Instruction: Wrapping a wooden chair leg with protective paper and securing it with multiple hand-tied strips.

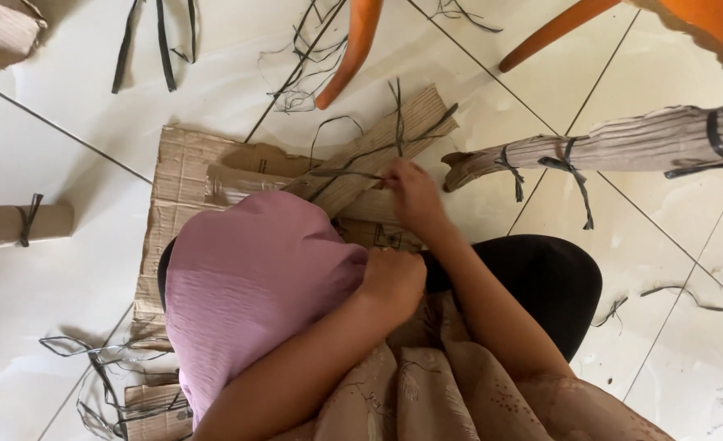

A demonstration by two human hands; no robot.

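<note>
No packages, labels, signs or screens are seen; only torn brown cardboard sheets point(190, 175) and tied cardboard rolls point(622, 143) are spread on the floor.

Right hand point(414, 196) reaches forward, fingers pinched; left hand point(392, 282) curled, forearm bent inward.

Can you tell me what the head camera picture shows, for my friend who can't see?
A person's right hand pulls a dark strip at a rolled cardboard bundle on flat cardboard; the left hand grips pink cloth.
</note>
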